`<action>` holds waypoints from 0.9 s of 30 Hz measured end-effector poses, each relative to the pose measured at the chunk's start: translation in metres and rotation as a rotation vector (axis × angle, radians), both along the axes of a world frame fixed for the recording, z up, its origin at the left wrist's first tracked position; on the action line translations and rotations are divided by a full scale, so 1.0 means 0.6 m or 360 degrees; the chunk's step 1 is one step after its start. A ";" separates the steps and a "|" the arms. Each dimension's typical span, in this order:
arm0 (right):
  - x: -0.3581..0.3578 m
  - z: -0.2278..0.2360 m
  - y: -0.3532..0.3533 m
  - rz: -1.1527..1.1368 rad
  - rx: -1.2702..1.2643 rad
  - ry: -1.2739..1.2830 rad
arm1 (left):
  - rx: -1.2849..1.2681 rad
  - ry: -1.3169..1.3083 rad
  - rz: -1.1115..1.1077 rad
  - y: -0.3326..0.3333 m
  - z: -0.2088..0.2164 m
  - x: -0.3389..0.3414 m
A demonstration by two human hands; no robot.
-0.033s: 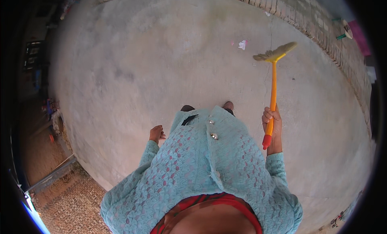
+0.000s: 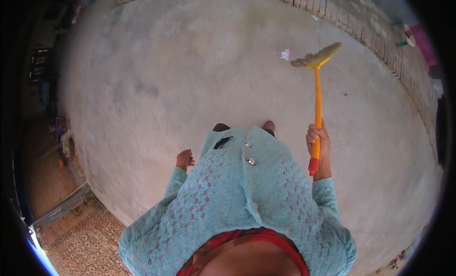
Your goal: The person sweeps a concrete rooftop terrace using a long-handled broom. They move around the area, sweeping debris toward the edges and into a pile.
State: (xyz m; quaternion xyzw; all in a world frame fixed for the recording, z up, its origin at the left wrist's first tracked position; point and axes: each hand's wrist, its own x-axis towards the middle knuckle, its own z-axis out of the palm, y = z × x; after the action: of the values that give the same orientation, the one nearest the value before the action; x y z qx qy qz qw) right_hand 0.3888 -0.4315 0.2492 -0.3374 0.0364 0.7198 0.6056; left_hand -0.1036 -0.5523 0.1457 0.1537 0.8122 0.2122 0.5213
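As the broom [image 2: 318,88] edges left, its bristles [image 2: 327,53] draw nearer a paper scrap [image 2: 285,53]

Although the right hand [image 2: 324,142] has drifted only slightly leftward, its fingers remain wrapped around the lower handle, just above the red end cap [image 2: 313,165]. The left hand [image 2: 184,159] has hardly moved; it hangs beside the blue cardigan [image 2: 218,190] with fingers curled (whether they close on anything, I cannot tell). Farther out, the broom's head has swung left and a little away from the body. For the sweeping in hand, that probably counts as a small gain: the bristles' left tip is now just beside the scrap, which has not shifted.

The broom itself lies ahead of the right hand, over the concrete floor [image 2: 166,95], though contact is hard to judge. Beyond its red cap runs a slim orange handle, then a bright yellow collar [image 2: 317,66], then drab, greenish-brown bristles fanned wide and ragged toward the left.
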 end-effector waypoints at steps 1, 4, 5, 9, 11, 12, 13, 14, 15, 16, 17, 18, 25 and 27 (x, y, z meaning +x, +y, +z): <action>-0.009 -0.009 0.017 0.0075 0.0061 0.0063 | -0.0001 -0.0017 0.0029 -0.009 -0.004 -0.001; -0.034 -0.033 0.098 0.0238 0.0193 0.0280 | 0.0124 0.0010 -0.0166 -0.021 -0.022 -0.004; -0.046 -0.045 0.127 0.0280 0.0234 0.0404 | 0.0139 -0.0010 -0.0099 -0.028 -0.036 -0.011; -0.090 -0.112 0.235 0.0297 0.0114 0.0861 | 0.0214 -0.0076 0.0153 -0.065 -0.164 -0.055; -0.093 -0.117 0.259 0.0263 -0.0032 0.0948 | 0.0322 -0.0084 0.0160 -0.057 -0.186 -0.053; -0.078 -0.122 0.261 0.0226 -0.0125 0.0939 | 0.0300 -0.0090 0.0071 -0.049 -0.192 -0.045; -0.095 -0.121 0.263 0.0188 -0.0245 0.0916 | 0.0254 -0.0112 -0.0009 -0.042 -0.186 -0.063; -0.098 -0.115 0.251 0.0136 -0.0332 0.0819 | 0.0207 -0.0134 -0.0094 -0.030 -0.179 -0.084; -0.104 -0.097 0.244 0.0120 -0.0401 0.0719 | 0.0188 -0.0153 -0.0151 -0.011 -0.169 -0.109; -0.101 -0.083 0.238 0.0125 -0.0431 0.0649 | 0.0165 -0.0172 -0.0200 -0.002 -0.159 -0.127; -0.082 -0.072 0.216 0.0099 -0.0490 0.0581 | 0.0134 -0.0228 -0.0216 0.003 -0.144 -0.134; -0.068 -0.050 0.190 0.0040 -0.0527 0.0535 | 0.0103 -0.0279 -0.0231 0.008 -0.125 -0.142; -0.137 0.111 0.168 -0.0131 -0.0581 0.0011 | -0.0204 -0.0471 0.0236 0.192 -0.019 -0.221; -0.186 0.142 0.176 -0.0099 -0.0511 0.0018 | -0.0237 -0.0406 0.0188 0.233 0.005 -0.245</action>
State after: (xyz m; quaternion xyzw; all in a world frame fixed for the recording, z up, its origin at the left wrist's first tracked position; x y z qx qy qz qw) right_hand 0.2770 -0.3262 0.3347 -0.4246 0.1649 0.6874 0.5657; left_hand -0.2505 -0.4128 0.1489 0.0383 0.7604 0.1995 0.6168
